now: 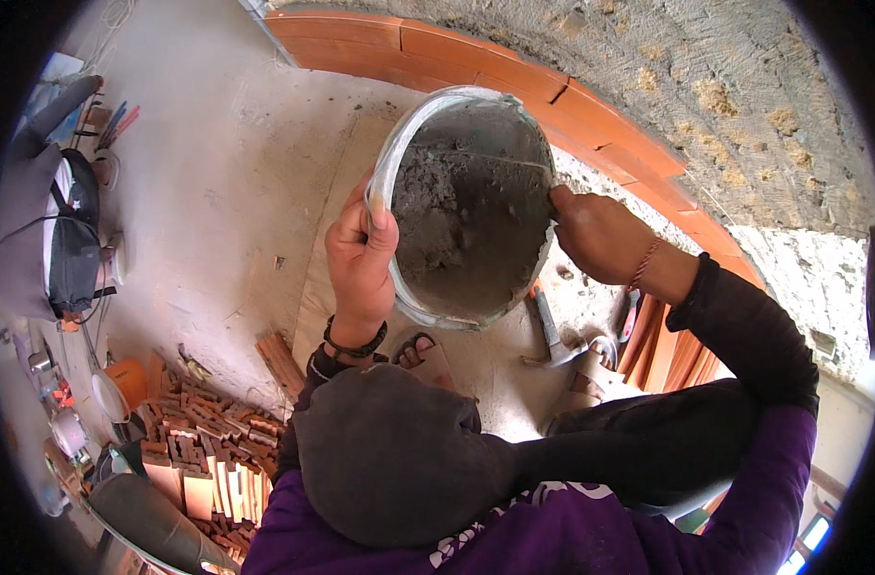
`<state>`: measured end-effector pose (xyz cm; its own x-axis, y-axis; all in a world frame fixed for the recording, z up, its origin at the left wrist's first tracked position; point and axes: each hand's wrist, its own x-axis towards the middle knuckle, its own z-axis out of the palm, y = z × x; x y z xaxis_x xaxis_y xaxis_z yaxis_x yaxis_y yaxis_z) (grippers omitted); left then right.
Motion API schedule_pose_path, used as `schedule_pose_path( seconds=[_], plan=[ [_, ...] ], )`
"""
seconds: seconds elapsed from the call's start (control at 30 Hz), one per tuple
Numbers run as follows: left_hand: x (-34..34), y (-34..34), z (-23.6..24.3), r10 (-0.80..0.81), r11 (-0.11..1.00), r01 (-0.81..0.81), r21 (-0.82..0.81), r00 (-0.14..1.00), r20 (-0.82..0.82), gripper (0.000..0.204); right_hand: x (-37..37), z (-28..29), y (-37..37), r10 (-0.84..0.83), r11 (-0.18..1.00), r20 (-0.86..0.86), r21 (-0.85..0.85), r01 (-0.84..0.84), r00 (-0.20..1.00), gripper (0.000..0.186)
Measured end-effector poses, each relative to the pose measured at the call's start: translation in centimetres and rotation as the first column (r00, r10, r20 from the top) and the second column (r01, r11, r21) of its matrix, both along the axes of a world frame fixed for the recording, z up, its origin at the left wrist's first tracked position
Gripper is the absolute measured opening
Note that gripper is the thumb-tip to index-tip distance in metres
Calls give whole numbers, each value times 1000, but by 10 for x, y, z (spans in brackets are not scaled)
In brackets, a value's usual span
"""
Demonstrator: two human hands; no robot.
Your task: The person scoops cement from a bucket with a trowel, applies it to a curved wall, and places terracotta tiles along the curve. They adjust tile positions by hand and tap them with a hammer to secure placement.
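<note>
A round bucket (396,158) with a mortar-crusted pale rim is tilted in front of me, its mouth toward me. Wet grey mortar (433,206) clings to its inner wall and covers the bottom. My left hand (361,254) is closed on the left side of the rim, thumb over the edge. On the right side, the fingers of my right hand (600,235) are curled around the rim. A hammer (552,331) lies on the floor just below the bucket, near my feet.
A curved low course of orange bricks (495,67) runs along the rough plastered wall (687,86). Thin bricks (663,350) stand by my right foot. A large brick pile (203,441) and an orange bucket (126,383) are at lower left. Dark gear (73,230) sits at far left.
</note>
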<state>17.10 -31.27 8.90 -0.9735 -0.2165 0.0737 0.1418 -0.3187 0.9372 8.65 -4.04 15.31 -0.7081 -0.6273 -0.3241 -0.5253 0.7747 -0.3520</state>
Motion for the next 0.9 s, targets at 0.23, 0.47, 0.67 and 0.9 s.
schedule_pose_path(
  seconds=[0.23, 0.47, 0.67, 0.9],
  plan=[
    [-5, -4, -2, -68, 998, 68, -5, 998, -3, 35, 37, 1, -6, 61, 960, 211, 256, -115, 976, 24],
    [-3, -8, -3, -42, 988, 30, -148, 996, -75, 36, 16, 5, -23, -5, 976, 72, 218, -11, 997, 20],
    [-5, -7, -7, -25, 986, 2, -166, 990, -135, 39, 26, 7, -17, 23, 970, 199, 231, -70, 980, 25],
    [-10, -4, 4, 3, 998, -10, -69, 995, -99, 35, 8, 3, -27, -33, 984, 46, 175, 24, 998, 21]
  ],
)
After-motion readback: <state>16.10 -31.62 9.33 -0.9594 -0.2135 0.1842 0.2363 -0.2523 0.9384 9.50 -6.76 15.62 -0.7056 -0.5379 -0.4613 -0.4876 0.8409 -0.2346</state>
